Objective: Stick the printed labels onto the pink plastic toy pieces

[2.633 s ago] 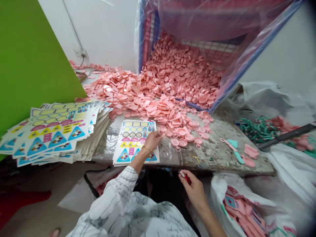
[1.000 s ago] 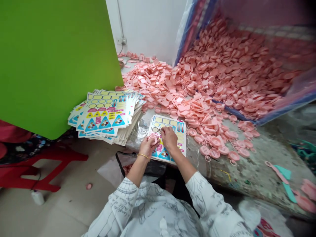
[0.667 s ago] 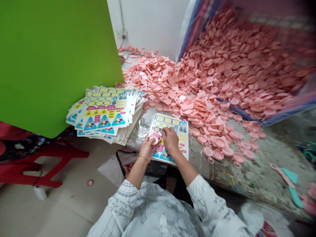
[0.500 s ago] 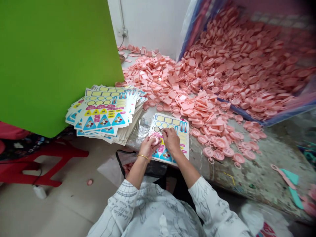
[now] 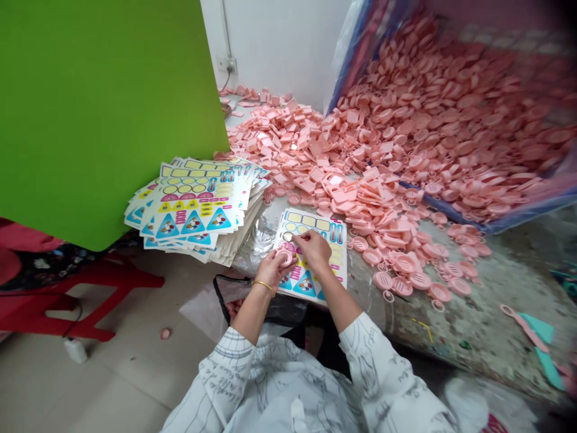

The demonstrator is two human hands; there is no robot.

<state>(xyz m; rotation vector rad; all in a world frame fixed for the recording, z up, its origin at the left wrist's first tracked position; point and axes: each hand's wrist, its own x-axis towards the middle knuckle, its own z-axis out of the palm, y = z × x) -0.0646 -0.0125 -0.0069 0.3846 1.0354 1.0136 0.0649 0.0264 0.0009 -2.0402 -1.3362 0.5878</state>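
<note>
My left hand [image 5: 271, 269] is closed around a round pink plastic piece [image 5: 285, 257], held low over the near left part of a sticker sheet [image 5: 331, 273]. Beside it, the thumb and forefinger of my right hand [image 5: 315, 249] pinch at the edge of a round, dark-outlined sticker [image 5: 288, 236] on the sheet. How far this sticker is lifted is too small to make out. The sheet lies at the table's front edge, printed with yellow rectangles, circles and blue triangles.
A fanned stack of sticker sheets [image 5: 193, 204] stands left, beside a green panel [image 5: 103, 108]. Pink plastic pieces [image 5: 324, 156] heap across the table [image 5: 451, 325], spilling from a blue-edged, lined bin [image 5: 509, 225]. A red stool [image 5: 103, 300] stands lower left. Pink and turquoise pieces [image 5: 536, 337] lie right.
The whole view has shifted slightly. My right fingertips have moved a little relative to the round sticker, still pinched at it. The left hand keeps the pink piece.
</note>
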